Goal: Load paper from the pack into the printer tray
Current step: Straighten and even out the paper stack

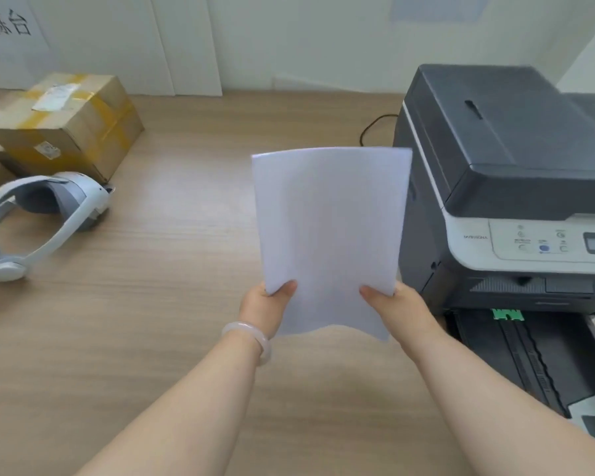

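Note:
A thin white stack of paper [330, 231] is held upright above the wooden desk, its face toward me. My left hand [267, 309] pinches its lower left edge, and my right hand [397, 312] pinches its lower right edge. A pale bangle sits on my left wrist. The dark grey printer [516, 159] stands at the right. Its black paper tray [529, 355] is pulled out toward me, with a green guide at the back and no paper visible inside. The paper is left of the tray and apart from it. No paper pack is in view.
A taped cardboard box [66, 125] sits at the far left. A white headset [38, 221] lies in front of it. A black cable [375, 125] runs behind the printer. The wooden desk [152, 338] meets a white wall at the back.

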Motion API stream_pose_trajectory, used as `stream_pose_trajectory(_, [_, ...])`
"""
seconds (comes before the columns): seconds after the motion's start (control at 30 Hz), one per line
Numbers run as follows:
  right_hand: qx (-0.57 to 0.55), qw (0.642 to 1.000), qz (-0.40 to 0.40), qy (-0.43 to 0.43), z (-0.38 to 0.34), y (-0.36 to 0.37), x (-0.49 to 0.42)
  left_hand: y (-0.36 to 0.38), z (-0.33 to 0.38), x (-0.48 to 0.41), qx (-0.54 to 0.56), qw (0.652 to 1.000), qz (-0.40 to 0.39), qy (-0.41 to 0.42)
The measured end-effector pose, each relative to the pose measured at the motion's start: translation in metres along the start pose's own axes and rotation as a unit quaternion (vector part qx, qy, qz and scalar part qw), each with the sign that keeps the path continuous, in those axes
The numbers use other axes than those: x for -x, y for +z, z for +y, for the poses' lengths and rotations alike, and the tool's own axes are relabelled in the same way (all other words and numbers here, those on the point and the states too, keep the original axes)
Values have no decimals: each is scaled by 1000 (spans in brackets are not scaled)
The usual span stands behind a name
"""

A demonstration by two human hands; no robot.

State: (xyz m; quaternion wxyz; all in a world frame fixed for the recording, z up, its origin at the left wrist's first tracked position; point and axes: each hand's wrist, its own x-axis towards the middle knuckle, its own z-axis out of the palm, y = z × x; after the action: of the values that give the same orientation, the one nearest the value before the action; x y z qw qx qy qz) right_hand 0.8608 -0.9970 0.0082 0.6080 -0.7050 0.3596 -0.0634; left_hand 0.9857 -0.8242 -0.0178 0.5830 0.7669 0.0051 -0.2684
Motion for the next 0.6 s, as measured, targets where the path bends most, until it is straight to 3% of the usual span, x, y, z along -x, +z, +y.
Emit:
stream_pose_trajectory(0.13, [-103,993,-48,-24,-38,-25,0,-23,34,1,144,989,1,-31])
stream_pose_trajectory(0.23, [-267,957,-109,16,-55,-22,6,-23,54,12,264,963,-23,-50])
stream_pose_trajectory(0.33, [-346,928,-136,20,-69,2,14,-10,66,25,327,943,-28,-61])
stream_pose_trajectory(0.6, [-253,967,-13,26,-77,20,28,1,70,44,345,933,-89,-47])
